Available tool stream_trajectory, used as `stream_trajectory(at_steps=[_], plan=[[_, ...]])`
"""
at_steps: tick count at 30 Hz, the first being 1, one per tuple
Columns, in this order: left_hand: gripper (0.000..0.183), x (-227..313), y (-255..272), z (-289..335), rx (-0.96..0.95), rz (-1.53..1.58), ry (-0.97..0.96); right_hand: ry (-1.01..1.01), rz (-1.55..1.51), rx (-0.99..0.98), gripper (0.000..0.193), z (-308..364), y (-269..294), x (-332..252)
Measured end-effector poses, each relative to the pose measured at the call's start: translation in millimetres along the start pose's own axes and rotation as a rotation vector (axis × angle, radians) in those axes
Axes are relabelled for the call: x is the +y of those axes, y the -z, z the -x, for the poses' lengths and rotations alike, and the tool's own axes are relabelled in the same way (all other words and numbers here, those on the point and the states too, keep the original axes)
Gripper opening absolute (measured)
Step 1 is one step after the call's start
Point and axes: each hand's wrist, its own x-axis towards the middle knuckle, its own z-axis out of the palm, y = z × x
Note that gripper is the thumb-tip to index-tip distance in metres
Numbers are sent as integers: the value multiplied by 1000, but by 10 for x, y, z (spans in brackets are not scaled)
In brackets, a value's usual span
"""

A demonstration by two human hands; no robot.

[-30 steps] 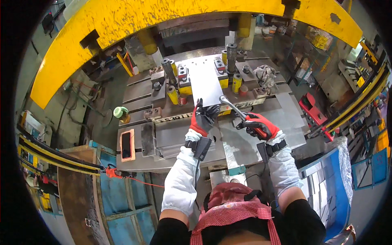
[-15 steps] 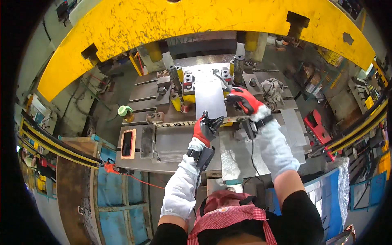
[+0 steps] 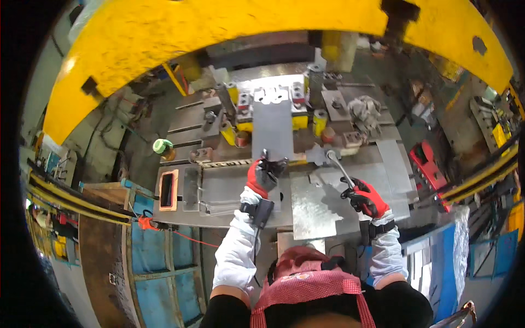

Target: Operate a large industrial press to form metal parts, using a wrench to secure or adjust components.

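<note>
My right hand [image 3: 367, 198], in a red glove with black fingers, is closed around a metal rod tool [image 3: 342, 168] with a rounded end. That end lies beside a small irregular grey metal piece [image 3: 317, 155]; whether they are joined I cannot tell. A long grey sheet-metal strip [image 3: 272, 131] runs away from me into the press die [image 3: 298, 104]. White cut-out shapes show at the strip's far end. At the near edge is my left hand [image 3: 263, 176], gloved alike, its thumb and fingers spread apart and fingertips at the strip.
A yellow press beam [image 3: 219, 22] arches overhead. Stacked sheets [image 3: 229, 188] lie near my left hand, and a bright metal plate [image 3: 317, 213] lies at front right. A crumpled rag [image 3: 365, 113] sits at the right. Round die posts [image 3: 315, 87] stand upright. A green-capped bottle [image 3: 162, 147] is at left.
My right hand has drawn back toward me and to the right, bringing the rod tool away from the die. My left hand stays near the strip's near edge. The view has shifted slightly.
</note>
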Motion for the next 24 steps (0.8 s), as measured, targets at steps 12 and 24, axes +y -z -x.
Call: stream_trajectory(at_steps=[12, 24], plan=[[31, 53, -650, -433, 307, -103, 32, -106, 90, 187, 37, -123, 360, 877], [42, 207, -490, -916, 326, 70, 73, -39, -31, 474, 25, 278, 317, 956]])
